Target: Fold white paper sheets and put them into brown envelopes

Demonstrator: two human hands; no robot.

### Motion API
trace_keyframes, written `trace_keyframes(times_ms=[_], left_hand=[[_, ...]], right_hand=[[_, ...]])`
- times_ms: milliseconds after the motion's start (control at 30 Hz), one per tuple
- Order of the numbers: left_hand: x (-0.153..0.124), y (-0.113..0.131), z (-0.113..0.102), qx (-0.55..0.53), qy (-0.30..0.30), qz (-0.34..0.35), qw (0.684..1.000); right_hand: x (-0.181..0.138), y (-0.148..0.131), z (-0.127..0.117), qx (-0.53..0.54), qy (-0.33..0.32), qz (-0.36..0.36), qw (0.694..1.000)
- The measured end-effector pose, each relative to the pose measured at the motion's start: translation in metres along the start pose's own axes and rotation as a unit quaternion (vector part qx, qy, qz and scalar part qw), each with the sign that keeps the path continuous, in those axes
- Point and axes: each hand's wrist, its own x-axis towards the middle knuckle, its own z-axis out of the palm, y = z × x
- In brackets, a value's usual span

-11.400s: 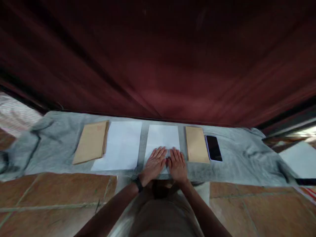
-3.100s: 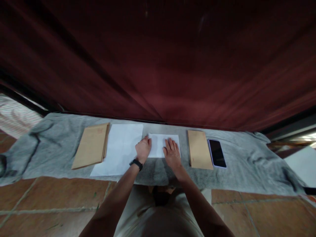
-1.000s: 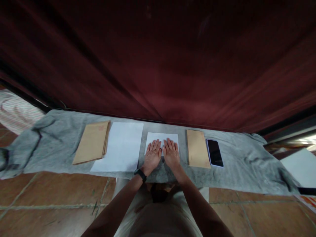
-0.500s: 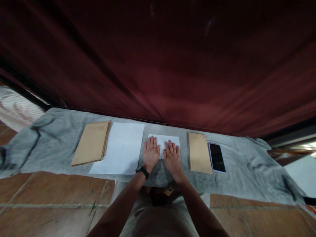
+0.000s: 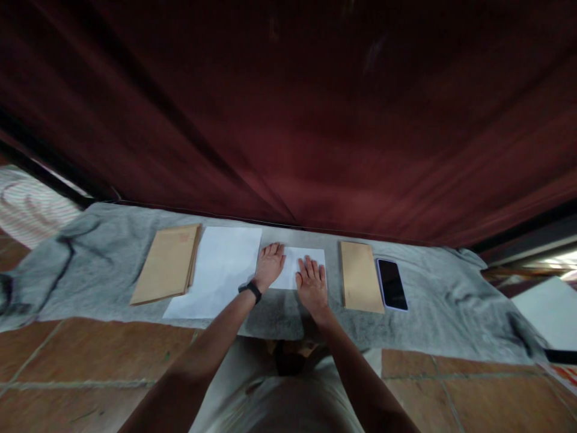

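Note:
A small white sheet of paper [image 5: 290, 273], perhaps folded, lies in front of me on a grey cloth. My left hand [image 5: 269, 264], with a black band on its wrist, rests over the paper's left edge, palm down and fingers extended. My right hand [image 5: 312, 284] lies flat on the paper's right part, its fingers spread. Left of my hands is a stack of large white paper [image 5: 225, 270]. Brown envelopes [image 5: 166, 264] partly overlap that paper's left side. To the right lies a narrower brown envelope or stack of them [image 5: 361, 276].
A phone [image 5: 392, 285] in a pale purple case lies beside the right-hand envelope. The grey cloth [image 5: 437, 300] covers the long, narrow surface and is wrinkled at both ends. Dark red fabric [image 5: 288, 150] hangs along the far edge. Tiled floor [image 5: 90, 349] shows below.
My left hand has slid outward to the paper's left edge and turned, uncovering more of the paper. My right hand stays on the paper almost unmoved. The view has shifted slightly.

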Motion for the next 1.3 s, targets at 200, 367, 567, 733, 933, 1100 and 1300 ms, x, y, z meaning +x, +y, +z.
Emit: trace_keyframes(times_ms=[200, 367, 567, 733, 933, 1100, 1300], left_hand=[[0.032, -0.011, -0.025, -0.035, -0.101, 0.032, 0.994], [0.057, -0.018, -0.037, -0.074, -0.150, 0.046, 0.985], [0.058, -0.023, -0.043, -0.164, -0.172, 0.005, 0.971], [0.031, -0.032, -0.054, -0.240, -0.168, -0.074, 0.953], [-0.050, -0.023, -0.049, -0.457, -0.063, -0.262, 0.847], [-0.105, 0.022, -0.022, -0.588, 0.032, -0.387, 0.709], [-0.117, 0.050, -0.008, -0.615, 0.035, -0.408, 0.674]], right_hand=[[0.001, 0.000, 0.001, -0.001, -0.010, 0.009, 1.000], [0.003, 0.001, -0.003, -0.007, -0.026, 0.010, 1.000], [0.002, 0.010, -0.009, -0.014, -0.043, -0.017, 0.999], [0.000, 0.032, -0.018, -0.011, -0.026, 0.006, 1.000], [-0.009, 0.046, -0.025, 0.073, 0.041, 0.073, 0.994], [-0.036, 0.035, -0.027, 0.177, 0.065, 0.031, 0.982], [-0.071, 0.035, -0.036, 0.202, -0.007, -0.043, 0.978]])
